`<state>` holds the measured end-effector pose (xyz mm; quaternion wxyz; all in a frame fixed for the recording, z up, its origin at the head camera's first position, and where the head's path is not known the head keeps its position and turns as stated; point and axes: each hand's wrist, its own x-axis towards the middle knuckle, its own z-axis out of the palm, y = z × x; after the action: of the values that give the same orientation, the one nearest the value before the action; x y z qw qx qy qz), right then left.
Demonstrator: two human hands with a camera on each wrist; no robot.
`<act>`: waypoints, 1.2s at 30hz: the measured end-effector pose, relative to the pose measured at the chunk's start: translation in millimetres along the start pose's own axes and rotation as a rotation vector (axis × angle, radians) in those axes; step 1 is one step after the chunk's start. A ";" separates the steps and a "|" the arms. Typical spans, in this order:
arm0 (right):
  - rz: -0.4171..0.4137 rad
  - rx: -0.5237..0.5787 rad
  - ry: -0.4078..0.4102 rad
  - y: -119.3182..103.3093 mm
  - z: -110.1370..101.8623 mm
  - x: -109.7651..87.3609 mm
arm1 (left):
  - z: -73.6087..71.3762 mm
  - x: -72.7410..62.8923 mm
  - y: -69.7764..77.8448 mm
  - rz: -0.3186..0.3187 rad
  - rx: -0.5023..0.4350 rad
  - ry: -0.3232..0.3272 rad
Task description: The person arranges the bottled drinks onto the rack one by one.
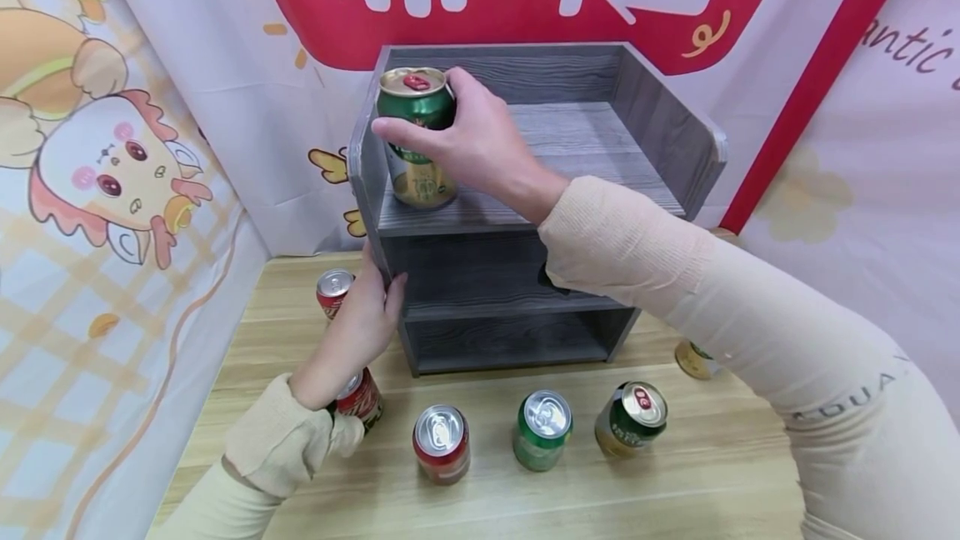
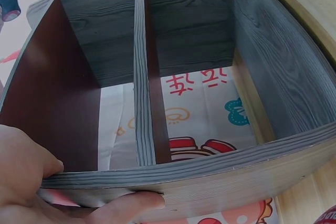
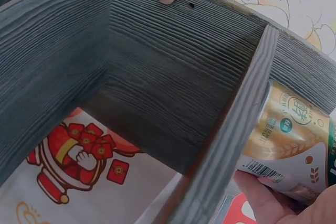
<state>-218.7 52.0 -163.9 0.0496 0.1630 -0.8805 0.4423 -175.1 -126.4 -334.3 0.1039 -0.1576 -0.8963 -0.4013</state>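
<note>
My right hand (image 1: 483,140) grips a green and gold beer can (image 1: 422,186), thumb on the near side. The can is upright at the left front of the top board of a grey wood-grain shelf unit (image 1: 573,136), close to its left side panel. In the right wrist view the base of the can (image 3: 289,135) appears to meet the board. Lower down, my left hand (image 1: 363,319) holds the front edge of that side panel. The left wrist view has the left hand (image 2: 31,177) with its thumb inside and a finger along the outer face.
On the wooden table (image 1: 495,511), a red can (image 1: 441,448), a green can (image 1: 542,436) and a green-gold can (image 1: 630,423) stand before the unit. Two more red cans (image 1: 334,286) are by the left arm. Another gold can (image 1: 695,361) sits at right, partly behind the right sleeve.
</note>
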 end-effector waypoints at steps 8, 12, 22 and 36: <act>0.006 -0.017 -0.019 -0.8 0.3 -2.3 | 0.6 1.0 -0.6 0.009 0.008 0.012; 0.017 -0.024 -0.023 -1.0 0.7 -2.4 | 0.6 1.2 -0.6 0.005 0.018 0.011; 0.017 -0.034 -0.022 -1.5 1.4 -2.9 | 1.1 1.0 -1.1 0.010 0.005 0.012; 0.009 -0.019 -0.026 -1.1 -4.3 -5.5 | 2.4 0.9 0.0 0.017 -0.005 0.020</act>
<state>-213.4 56.2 -161.7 0.0377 0.1645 -0.8860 0.4319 -176.1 -124.4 -335.6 0.1158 -0.1613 -0.8929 -0.4041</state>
